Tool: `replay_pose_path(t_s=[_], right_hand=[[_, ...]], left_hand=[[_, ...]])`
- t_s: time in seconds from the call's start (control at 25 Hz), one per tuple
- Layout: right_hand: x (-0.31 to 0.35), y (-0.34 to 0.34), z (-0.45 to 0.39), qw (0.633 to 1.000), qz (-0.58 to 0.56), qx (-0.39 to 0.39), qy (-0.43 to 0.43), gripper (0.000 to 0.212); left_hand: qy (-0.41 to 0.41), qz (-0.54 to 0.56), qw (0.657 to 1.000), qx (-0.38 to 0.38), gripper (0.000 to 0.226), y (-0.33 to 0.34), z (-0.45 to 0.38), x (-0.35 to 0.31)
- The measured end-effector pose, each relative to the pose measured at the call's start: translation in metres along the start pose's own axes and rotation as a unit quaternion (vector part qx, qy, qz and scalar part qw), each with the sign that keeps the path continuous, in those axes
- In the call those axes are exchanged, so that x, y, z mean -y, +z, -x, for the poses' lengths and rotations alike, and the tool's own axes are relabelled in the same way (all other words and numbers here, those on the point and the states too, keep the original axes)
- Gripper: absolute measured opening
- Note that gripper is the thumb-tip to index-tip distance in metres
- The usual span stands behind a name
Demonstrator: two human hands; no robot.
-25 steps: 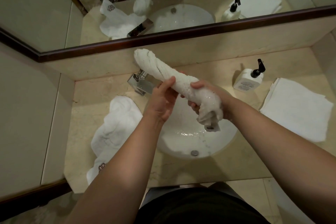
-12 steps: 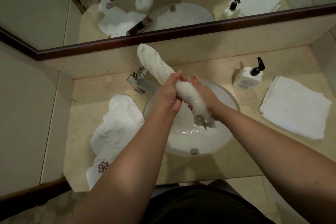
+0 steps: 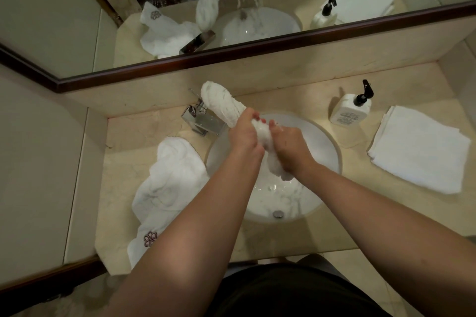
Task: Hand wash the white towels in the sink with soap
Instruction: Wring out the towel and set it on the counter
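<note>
A white towel (image 3: pixel 224 105), twisted into a thick roll, slants over the round white sink (image 3: pixel 327 147). My left hand (image 3: pixel 244 134) grips the roll near its middle. My right hand (image 3: pixel 289 147) grips the lower end, close beside the left, both above the basin. The roll's upper end sticks out over the chrome tap (image 3: pixel 199 121). In the mirror, water runs down from the squeezed towel. A white soap bottle (image 3: pixel 349 109) with a black pump stands on the counter right of the sink.
A crumpled white towel (image 3: pixel 170 188) with an embroidered emblem lies on the counter left of the sink. A folded white towel (image 3: pixel 419 154) lies at the right. A dark-framed mirror (image 3: pixel 257 45) runs along the back wall. The drain (image 3: pixel 277 213) sits at the basin's near side.
My hands have slid closer together on the twisted towel and dropped lower over the basin. The roll's lower end is now squeezed inside my right hand, and water runs off it.
</note>
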State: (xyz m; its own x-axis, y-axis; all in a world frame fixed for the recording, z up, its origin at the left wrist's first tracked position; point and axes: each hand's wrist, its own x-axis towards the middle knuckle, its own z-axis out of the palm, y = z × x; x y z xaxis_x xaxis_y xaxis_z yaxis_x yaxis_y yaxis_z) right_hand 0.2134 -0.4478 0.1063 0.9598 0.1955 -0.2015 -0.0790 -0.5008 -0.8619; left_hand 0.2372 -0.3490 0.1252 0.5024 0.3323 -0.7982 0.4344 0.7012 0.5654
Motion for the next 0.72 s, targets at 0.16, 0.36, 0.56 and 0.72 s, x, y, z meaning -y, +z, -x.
replay_pose_path(t_s=[0.16, 0.36, 0.56, 0.72], right_hand=[[0.003, -0.003, -0.005, 0.993, -0.09, 0.02, 0.076, 0.074], [0.019, -0.026, 0.001, 0.962, -0.181, 0.163, 0.127, 0.032], [0.037, -0.042, 0.001, 0.922, -0.278, 0.145, 0.225, 0.024], [0.033, -0.046, -0.002, 0.827, -0.374, 0.264, 0.325, 0.047]], left_hand=[[0.011, 0.013, 1.0, -0.01, 0.01, -0.003, 0.004, -0.002], [0.102, -0.027, 0.994, 0.006, 0.029, -0.014, -0.001, -0.005], [0.114, -0.006, 0.974, 0.194, 0.041, -0.034, -0.002, -0.01], [0.147, -0.016, 0.96, 0.237, 0.048, -0.038, 0.003, -0.015]])
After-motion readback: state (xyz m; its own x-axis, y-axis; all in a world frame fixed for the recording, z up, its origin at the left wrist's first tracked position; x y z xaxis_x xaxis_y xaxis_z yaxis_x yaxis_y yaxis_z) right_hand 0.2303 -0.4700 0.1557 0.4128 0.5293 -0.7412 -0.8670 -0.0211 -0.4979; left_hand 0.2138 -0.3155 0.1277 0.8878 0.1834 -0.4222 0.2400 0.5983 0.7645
